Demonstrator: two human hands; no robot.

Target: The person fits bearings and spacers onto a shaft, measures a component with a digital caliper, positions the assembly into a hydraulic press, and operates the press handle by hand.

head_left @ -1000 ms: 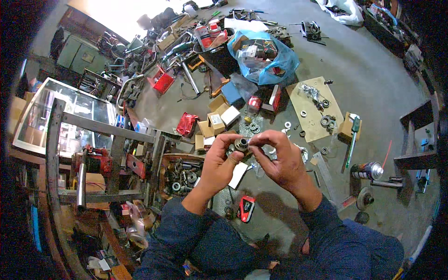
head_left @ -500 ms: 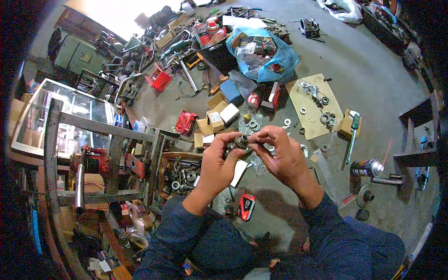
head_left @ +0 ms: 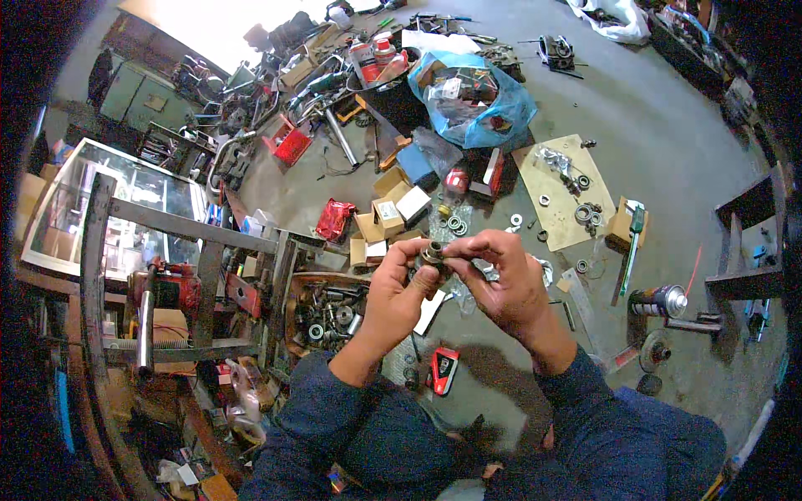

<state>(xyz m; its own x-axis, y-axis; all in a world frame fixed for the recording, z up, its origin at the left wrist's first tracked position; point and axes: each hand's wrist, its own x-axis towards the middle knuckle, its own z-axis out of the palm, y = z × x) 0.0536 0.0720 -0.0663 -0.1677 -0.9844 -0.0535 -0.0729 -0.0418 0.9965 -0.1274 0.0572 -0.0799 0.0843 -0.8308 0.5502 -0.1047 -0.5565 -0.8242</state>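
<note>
Over the floor, my left hand (head_left: 391, 294) pinches a small round metal part (head_left: 432, 253) between thumb and fingers, its hollow end facing up. My right hand (head_left: 505, 280) comes in from the other side, thumb and fingertips pressed together right at the part. What these fingertips hold, if anything, is too small to make out. Just beyond my hands lie several metal rings (head_left: 456, 225) on clear plastic wrap. A white box (head_left: 429, 311) is partly covered by my left hand, and a red and black box (head_left: 444, 371) lies nearer to me.
To the left stands a metal frame (head_left: 188, 219) beside a wooden tray (head_left: 294, 334) of metal parts. Ahead are opened cartons (head_left: 368, 226) and a blue plastic bag (head_left: 516, 108). At right are a cardboard sheet (head_left: 543, 171) with bearings, a spray can (head_left: 658, 301) and a caliper (head_left: 632, 242).
The metal part has turned slightly, so its hollow end shows more upright. My right fingers have shifted a little against it, while my left hand stays nearly in place.
</note>
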